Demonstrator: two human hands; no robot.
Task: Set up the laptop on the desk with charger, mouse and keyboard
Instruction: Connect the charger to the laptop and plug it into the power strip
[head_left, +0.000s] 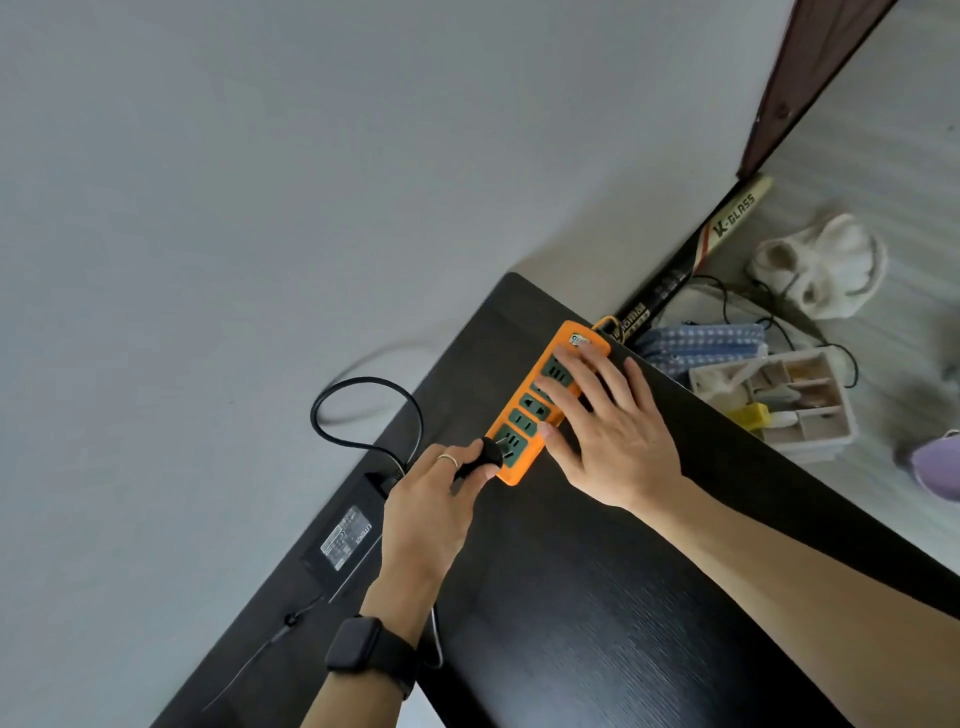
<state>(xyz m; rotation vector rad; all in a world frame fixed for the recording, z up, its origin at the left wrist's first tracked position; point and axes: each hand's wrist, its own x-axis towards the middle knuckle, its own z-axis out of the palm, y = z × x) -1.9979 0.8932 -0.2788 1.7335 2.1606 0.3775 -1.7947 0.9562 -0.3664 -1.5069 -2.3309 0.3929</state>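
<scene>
The charger plug (488, 454) is pinched in the left grip (431, 499) at the near-end socket of the orange power strip (522, 423), which lies lengthwise away rightward on the table (571, 597), pressed flat under the spread right grip (608, 431).

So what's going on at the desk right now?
A person is plugging the charger in. The left hand grips the black plug at the end socket of the orange power strip, prongs showing, so it is not fully in. The right hand presses flat on the strip, steadying it. The charger brick lies on the black desk.
</scene>
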